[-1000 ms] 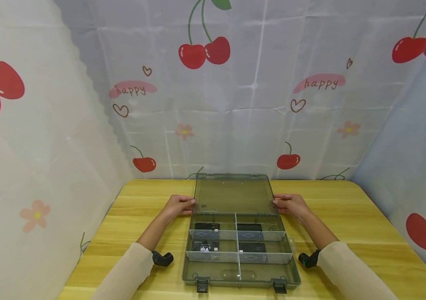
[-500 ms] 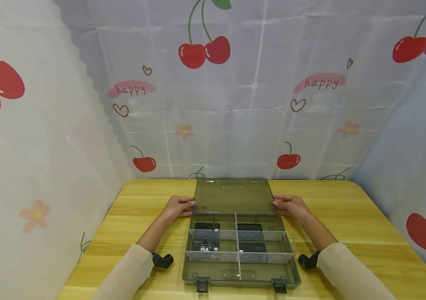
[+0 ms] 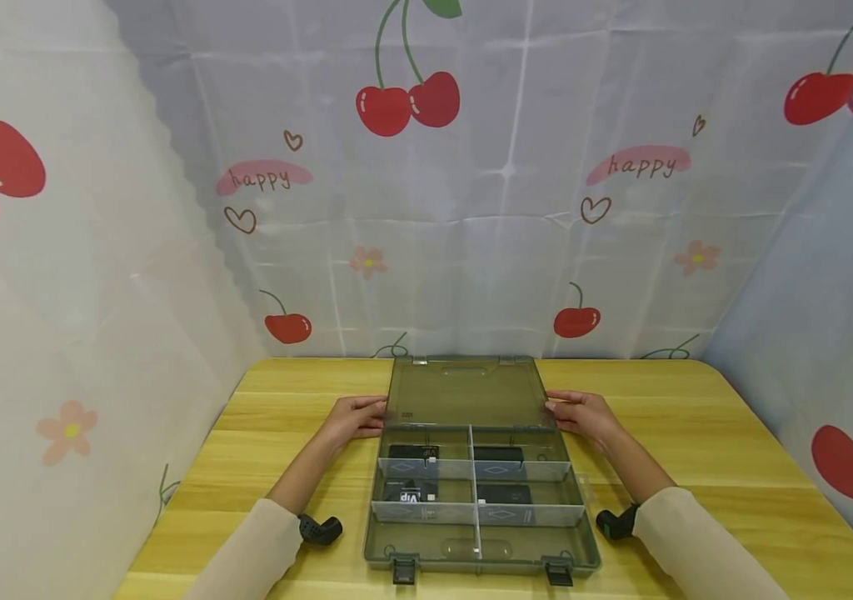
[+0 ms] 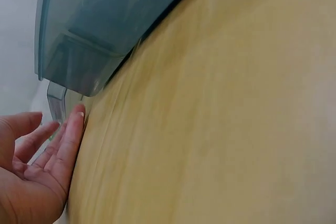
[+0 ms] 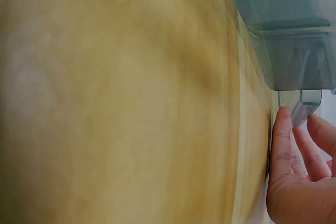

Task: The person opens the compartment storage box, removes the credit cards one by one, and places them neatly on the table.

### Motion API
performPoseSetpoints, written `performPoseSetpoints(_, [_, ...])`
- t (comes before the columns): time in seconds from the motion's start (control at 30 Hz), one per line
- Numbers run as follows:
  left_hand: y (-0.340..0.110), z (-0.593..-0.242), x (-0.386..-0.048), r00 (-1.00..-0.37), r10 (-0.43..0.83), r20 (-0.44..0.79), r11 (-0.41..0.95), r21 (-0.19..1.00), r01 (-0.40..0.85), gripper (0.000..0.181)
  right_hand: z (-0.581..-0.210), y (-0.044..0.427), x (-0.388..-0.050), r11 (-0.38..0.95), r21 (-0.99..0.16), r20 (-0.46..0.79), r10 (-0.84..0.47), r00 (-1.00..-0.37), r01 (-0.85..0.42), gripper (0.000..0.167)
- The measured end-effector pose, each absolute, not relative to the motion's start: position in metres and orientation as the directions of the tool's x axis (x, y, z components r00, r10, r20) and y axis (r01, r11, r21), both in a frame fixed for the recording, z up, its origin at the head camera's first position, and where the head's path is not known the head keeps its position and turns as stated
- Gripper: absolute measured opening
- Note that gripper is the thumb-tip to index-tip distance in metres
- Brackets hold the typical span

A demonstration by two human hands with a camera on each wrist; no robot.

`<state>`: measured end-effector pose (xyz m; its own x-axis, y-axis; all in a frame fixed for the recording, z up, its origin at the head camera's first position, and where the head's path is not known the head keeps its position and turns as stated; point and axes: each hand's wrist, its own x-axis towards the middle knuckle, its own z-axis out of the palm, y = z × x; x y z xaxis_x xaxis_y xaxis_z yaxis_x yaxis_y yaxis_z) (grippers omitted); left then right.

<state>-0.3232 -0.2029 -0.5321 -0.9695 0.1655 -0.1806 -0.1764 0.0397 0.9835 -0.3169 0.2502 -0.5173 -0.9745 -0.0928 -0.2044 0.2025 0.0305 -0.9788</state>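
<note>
A translucent grey-green compartment box [image 3: 481, 568] stands with its lid [image 3: 467, 393] folded back flat towards the curtain. My left hand [image 3: 353, 421] is at the lid's left edge, fingers fairly straight; in the left wrist view its thumb [image 4: 26, 123] stands off the lid. On the opposite side my right hand [image 3: 584, 414] holds the lid's right edge, with the thumb [image 5: 320, 129] at the rim and fingertips low beside it. Black cards marked VIP [image 3: 413, 452] and other dark flat items [image 3: 503, 494] lie in the back and middle compartments.
The box rests on a yellow wood-grain table [image 3: 291, 467]. A cherry-print curtain [image 3: 471, 250] hangs behind and along both sides. Two black latches [image 3: 404, 571] hang down at the box's front. A black wrist device [image 3: 320, 529] sits on each forearm.
The lid has tipped back and come down flat behind the box. My left hand has shifted slightly left from its edge; the box has barely moved.
</note>
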Motion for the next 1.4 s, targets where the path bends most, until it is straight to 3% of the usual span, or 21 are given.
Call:
performPoseSetpoints(0.53, [-0.205,-0.535,-0.278,-0.98,0.191,-0.051,0.009,0.999,-0.05,0.041,-0.517,0.251,-0.316,0.046,-0.98,-0.196,-0.1,-0.975,0.192,0.049])
performPoseSetpoints(1.0, [-0.205,-0.539,-0.228,-0.976,0.214,-0.033,-0.019,0.999,-0.038,0.049,-0.517,0.252,-0.318,0.029,-0.978,-0.21,-0.113,-0.971,0.208,0.051])
performPoseSetpoints(1.4, [-0.2,-0.545,-0.206,-0.966,0.258,0.02,-0.088,0.996,-0.003,0.06,-0.518,0.252,-0.318,0.028,-0.978,-0.21,-0.115,-0.971,0.208,0.051])
